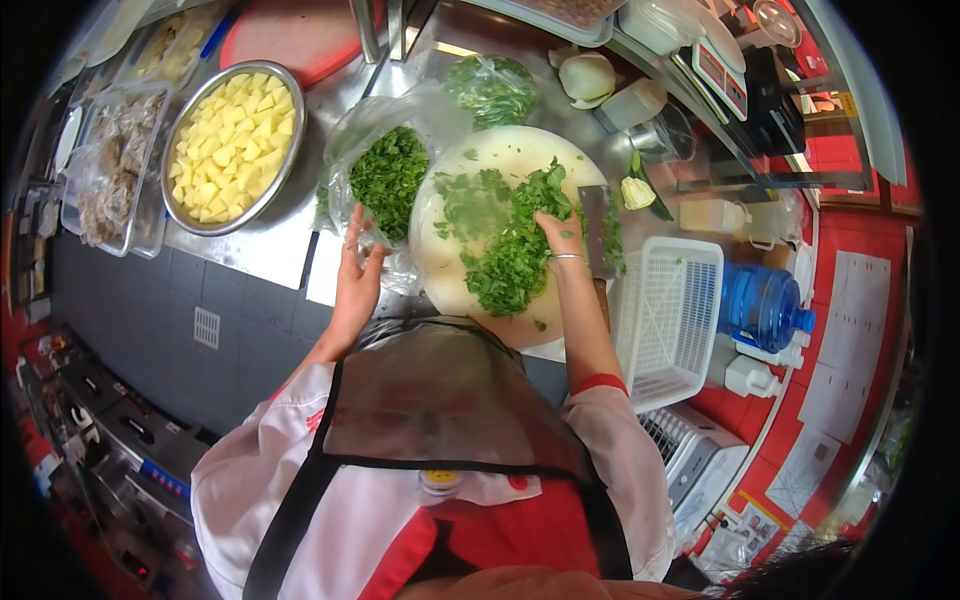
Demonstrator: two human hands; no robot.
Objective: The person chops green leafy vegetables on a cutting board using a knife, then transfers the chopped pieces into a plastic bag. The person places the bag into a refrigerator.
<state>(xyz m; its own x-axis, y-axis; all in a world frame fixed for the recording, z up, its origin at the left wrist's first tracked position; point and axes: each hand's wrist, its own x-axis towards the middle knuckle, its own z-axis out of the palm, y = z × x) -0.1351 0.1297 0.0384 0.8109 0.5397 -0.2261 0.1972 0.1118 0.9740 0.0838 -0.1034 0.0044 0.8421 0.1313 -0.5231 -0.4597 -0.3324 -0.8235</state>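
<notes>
A round white cutting board (pixel 442 289) bears a heap of chopped leafy green herbs (pixel 506 281). My right hand (pixel 564 238), with a bracelet at the wrist, has its fingers in the heap and grips some of the leaves. Just right of it a cleaver (pixel 596 232) lies flat on the board, bits of leaf along its blade. On the board's left stands a clear plastic bag (pixel 341 169), its mouth spread around more chopped herbs (pixel 390 180). My left hand (pixel 361 270) holds the near rim of this bag, fingers and thumb at the plastic.
A steel bowl (pixel 296 161) of diced potatoes (pixel 232 150) sits left. Behind the board are a filled bag of greens (pixel 491 90) and an onion-like bulb (pixel 587 77). A white plastic basket (pixel 637 322) stands right, beside a blue water jug (pixel 765 307). Tubs (pixel 124 142) line the far left.
</notes>
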